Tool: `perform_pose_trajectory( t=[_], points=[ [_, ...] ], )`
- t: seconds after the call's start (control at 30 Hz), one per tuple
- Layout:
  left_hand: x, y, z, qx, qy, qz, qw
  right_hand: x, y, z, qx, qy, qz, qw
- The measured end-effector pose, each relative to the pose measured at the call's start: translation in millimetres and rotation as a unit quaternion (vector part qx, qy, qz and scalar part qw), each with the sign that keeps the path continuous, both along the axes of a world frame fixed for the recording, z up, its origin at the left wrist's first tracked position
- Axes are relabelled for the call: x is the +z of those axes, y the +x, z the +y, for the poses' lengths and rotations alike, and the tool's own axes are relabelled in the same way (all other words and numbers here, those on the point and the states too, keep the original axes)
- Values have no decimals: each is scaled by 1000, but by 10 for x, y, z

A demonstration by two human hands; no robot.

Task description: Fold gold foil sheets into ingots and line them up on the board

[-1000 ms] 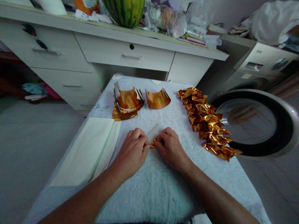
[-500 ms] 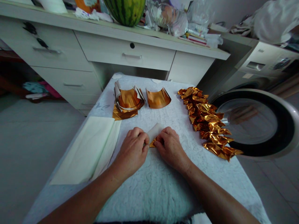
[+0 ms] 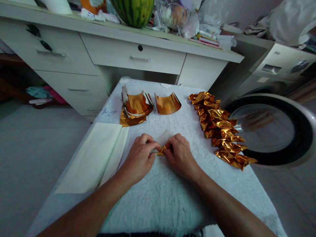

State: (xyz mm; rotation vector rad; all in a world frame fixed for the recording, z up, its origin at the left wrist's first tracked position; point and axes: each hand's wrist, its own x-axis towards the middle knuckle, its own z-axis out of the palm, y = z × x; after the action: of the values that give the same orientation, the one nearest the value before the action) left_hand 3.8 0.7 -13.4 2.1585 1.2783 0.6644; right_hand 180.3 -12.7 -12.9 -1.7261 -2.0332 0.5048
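At the left of the cloth-covered worktop lie pale paper sheets, and beyond them, on the far side, a stack of curled gold sheets. The left hand bends at the left edge of a small folded gold-and-white piece, thumb and forefinger slightly parted; whether this grip closes on it, one cannot tell. The piece sits between both hands, near a single curled sheet farther off. The right hand's grip pinches its right edge. Farther right runs a row of crumpled-looking gold foil shapes.
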Motion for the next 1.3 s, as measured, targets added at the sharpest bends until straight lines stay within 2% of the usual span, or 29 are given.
perform_pose_trajectory(
  t=[0.4,0.8,1.1,1.3],
  points=[
    [-18,92,-13,36,24,18,999,3,-26,8,-7,-11,-18,1000],
    [-40,54,23,9,20,27,999,0,2,-11,8,-4,-8,1000],
    [-52,15,59,-15,9,12,1000,-22,-30,-24,-4,3,-37,999],
    [-42,13,61,-17,6,18,1000,12,12,-10,15,-17,2,1000]
  ],
)
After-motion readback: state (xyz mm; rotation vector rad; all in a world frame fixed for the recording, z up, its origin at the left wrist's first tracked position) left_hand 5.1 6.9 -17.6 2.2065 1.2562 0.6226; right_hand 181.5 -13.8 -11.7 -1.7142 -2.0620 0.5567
